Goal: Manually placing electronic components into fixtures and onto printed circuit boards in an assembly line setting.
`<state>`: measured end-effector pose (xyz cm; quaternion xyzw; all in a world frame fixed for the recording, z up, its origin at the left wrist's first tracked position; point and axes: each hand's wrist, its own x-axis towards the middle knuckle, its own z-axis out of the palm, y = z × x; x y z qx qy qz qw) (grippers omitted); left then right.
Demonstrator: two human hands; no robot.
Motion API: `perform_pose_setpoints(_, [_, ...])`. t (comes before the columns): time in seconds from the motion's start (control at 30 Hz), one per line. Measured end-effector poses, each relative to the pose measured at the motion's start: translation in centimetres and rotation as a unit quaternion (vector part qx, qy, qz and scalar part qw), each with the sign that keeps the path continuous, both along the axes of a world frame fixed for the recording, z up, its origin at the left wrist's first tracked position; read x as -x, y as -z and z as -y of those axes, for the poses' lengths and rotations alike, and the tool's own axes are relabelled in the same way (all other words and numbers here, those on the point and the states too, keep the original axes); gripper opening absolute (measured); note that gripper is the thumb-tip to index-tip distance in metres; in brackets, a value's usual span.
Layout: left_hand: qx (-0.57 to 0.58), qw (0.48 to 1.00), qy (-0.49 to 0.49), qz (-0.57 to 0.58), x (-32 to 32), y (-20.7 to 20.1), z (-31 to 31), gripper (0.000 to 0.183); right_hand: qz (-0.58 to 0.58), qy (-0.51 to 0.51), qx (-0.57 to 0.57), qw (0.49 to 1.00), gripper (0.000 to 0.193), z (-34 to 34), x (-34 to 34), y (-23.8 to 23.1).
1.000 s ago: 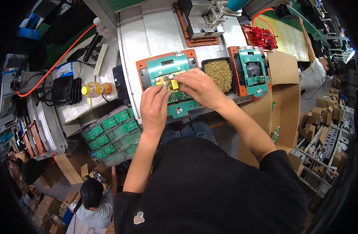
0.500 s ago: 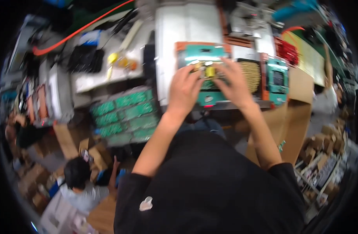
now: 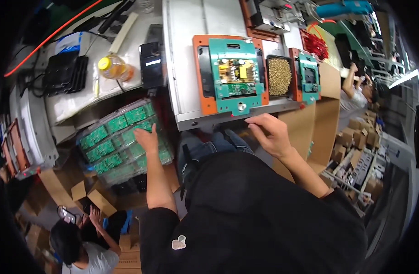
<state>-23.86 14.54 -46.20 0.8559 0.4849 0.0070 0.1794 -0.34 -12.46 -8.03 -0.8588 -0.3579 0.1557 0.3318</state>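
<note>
The yellow-topped circuit board (image 3: 237, 71) sits in the teal-and-orange fixture (image 3: 227, 104) at the front edge of the counter (image 3: 184, 59), to the right of its front left corner, with a green board (image 3: 237, 89) just below it in the same fixture. The right hand (image 3: 270, 134) is just off that front edge, half-curled, thumb and forefinger close together; I cannot tell whether it holds anything small. Left of the counter, the left hand (image 3: 147, 138) is fairly wide, over the clear plastic tray (image 3: 112, 175) of green circuit boards (image 3: 100, 150); contact is unclear. Right of the fixture, along the front edge, come a black bin (image 3: 269, 93) of brass-coloured pieces (image 3: 279, 76) and a smaller fixture (image 3: 310, 94). Red parts (image 3: 314, 45) lie behind that.
</note>
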Motion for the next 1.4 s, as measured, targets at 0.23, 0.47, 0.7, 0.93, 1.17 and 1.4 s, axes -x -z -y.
perform_pose_setpoints(0.23, [0.157, 0.979, -0.073, 0.109, 2.4, 1.3, -5.6, 0.04, -0.187, 0.079, 0.152, 0.967, 0.034, -1.7, 1.9, 2.8])
perform_pose_setpoints(0.47, [0.433, 0.727, -0.367, 0.387, 2.7, -6.9, -4.9, 0.029, -0.054, -0.072, 0.212, 0.973, 0.047, -8.2, 3.6, 10.6])
perform_pose_setpoints(0.7, [0.593, 0.505, -0.243, 0.578, -1.7, -24.7, -0.2, 0.066, -0.093, -0.11, 0.132, 0.981, 0.034, -8.2, 2.3, 8.9])
perform_pose_setpoints(0.93, [0.621, 0.563, -0.143, 0.525, -5.0, -29.2, 2.0, 0.072, -0.034, -0.165, -0.156, 0.973, 0.049, -8.1, 1.8, 0.0])
perform_pose_setpoints(1.17, [0.611, 0.677, 0.077, 0.403, -12.2, -31.6, 7.4, 0.075, -0.004, -0.125, -0.158, 0.98, 0.051, -1.1, -1.3, 0.5])
perform_pose_setpoints(1.4, [0.259, 0.837, 0.275, 0.395, -19.7, -33.5, 13.7, 0.024, 0.105, 0.028, -0.086, 0.99, 0.041, 10.1, -14.8, 2.7])
